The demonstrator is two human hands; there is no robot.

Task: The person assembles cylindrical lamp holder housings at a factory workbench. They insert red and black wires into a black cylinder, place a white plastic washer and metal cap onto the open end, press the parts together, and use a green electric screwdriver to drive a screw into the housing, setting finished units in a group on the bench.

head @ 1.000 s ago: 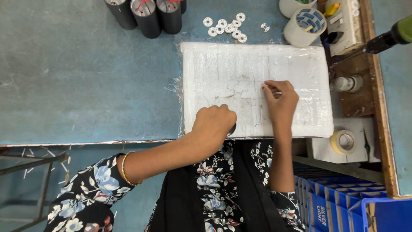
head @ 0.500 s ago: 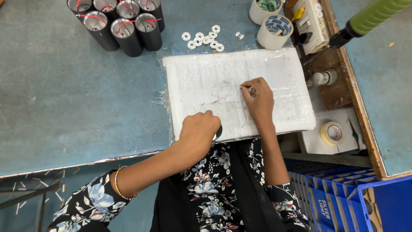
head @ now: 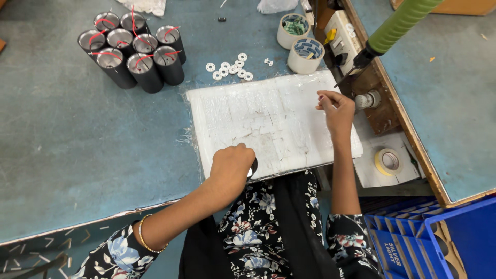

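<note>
A white plastic-wrapped board [head: 268, 119] lies on the blue-grey workbench [head: 77, 139]. My left hand [head: 231, 168] rests at the board's near edge, closed around a small dark round object [head: 251, 168] that is mostly hidden. My right hand [head: 336, 107] is at the board's right edge, fingers pinched together on something too small to make out. A cluster of small white rings [head: 230, 67] lies just beyond the board's far edge.
Several black cylinders with red wires [head: 132, 49] stand at the far left. Two tape rolls [head: 305, 54] sit at the back, another tape roll [head: 387, 161] on a white sheet at right. A green-handled tool [head: 392, 28] hangs over a wooden divider. Blue crates [head: 413, 243] are at lower right.
My right hand has moved from the middle of the board to its right edge. My left hand stays at the near edge. The view has shifted, showing more of the black cylinders.
</note>
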